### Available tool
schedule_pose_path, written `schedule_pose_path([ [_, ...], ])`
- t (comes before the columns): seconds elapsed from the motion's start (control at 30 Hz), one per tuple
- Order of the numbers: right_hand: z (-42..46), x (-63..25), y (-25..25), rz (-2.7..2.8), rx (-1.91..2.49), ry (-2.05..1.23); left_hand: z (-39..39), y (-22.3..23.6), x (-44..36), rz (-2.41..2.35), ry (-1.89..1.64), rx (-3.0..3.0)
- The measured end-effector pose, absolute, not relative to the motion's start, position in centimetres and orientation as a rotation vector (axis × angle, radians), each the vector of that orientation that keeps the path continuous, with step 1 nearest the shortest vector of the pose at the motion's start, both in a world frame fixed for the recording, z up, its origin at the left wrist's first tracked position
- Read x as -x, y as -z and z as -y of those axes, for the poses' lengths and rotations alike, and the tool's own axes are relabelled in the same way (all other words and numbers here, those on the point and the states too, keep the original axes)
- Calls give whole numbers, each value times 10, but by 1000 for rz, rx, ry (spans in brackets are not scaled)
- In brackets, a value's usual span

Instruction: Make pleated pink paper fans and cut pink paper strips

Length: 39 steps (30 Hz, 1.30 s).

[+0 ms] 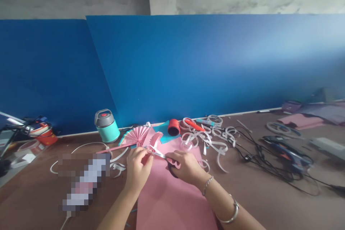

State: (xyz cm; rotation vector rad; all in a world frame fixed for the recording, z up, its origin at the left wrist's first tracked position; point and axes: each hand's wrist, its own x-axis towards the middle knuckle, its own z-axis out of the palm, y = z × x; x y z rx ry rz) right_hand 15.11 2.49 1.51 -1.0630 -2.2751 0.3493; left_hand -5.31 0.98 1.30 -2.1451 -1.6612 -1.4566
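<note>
My right hand [184, 165] is wrapped around the dark handles of a pair of scissors [159, 154], whose silver blades point left. The blade tips reach the fingers of my left hand [138, 167], which pinch something small and pale that I cannot make out. Beneath both hands lies a long sheet of pink paper [175, 201]. Just beyond them are a pleated pink paper fan [137, 134] and a curled pink paper piece [155, 139]. Blue paper [164, 128] shows under a red roll [174, 127].
Curly white strips [198, 138] lie right of the roll. A turquoise flask [108, 129] and a pixelated device [86, 183] with a white cable are on the left. Black cables [261, 151] and a glue gun [289, 154] lie right. A blue partition [202, 68] stands behind.
</note>
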Motion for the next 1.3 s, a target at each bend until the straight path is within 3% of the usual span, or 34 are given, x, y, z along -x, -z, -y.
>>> schedule_pose_path([
  [0.3, -24, -147, -16, 2295, 1059, -400, -6, -12, 48, 1678, 1313, 2133],
  [0.93, -29, -146, -15, 2351, 1127, -225, -7, -14, 50, 1687, 1355, 2114],
  [1.3, -24, -145, -17, 2300, 1105, -371, -8, -13, 52, 1663, 1332, 2116],
])
